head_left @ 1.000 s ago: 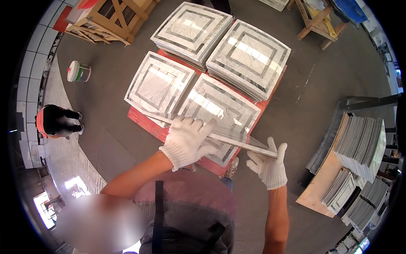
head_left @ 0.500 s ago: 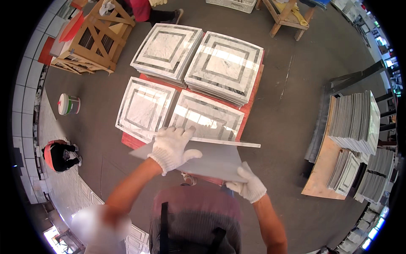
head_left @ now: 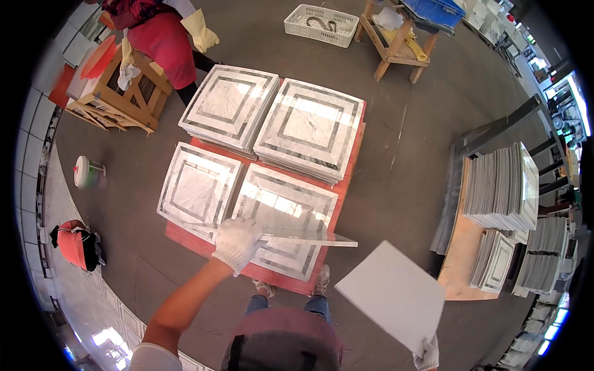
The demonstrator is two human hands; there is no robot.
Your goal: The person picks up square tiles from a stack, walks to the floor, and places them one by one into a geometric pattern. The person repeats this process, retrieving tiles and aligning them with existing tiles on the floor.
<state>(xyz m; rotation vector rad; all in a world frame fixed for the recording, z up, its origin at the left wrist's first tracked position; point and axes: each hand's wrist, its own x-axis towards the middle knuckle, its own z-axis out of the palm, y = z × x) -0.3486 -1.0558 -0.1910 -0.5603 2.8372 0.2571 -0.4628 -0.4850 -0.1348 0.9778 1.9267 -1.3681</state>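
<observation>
My left hand [head_left: 237, 241], in a white knitted glove, is closed over the edge of a thin marble tile [head_left: 312, 237]. That tile tilts up on edge above the near right stack of marble tiles [head_left: 288, 191], whose polished top shows dark square bands. Out to the lower right, my gloved right hand [head_left: 427, 355] grips one corner of a plain light-grey sheet [head_left: 396, 297]. The sheet is held in the air, apart from the stacks. Left of the tilted tile is the near left stack [head_left: 199, 188].
Two taller tile stacks [head_left: 229, 102] stand behind on the red pallet [head_left: 192, 247]. A person in a red apron [head_left: 162, 46] is at the far left by a wooden crate [head_left: 127, 93]. Upright tiles [head_left: 500, 188] line a rack at right; a white bucket [head_left: 90, 173] stands left.
My right hand has swung away to the lower right with the grey sheet, off the tilted tile. My left hand stays on that tile's edge. A person has come further into view behind.
</observation>
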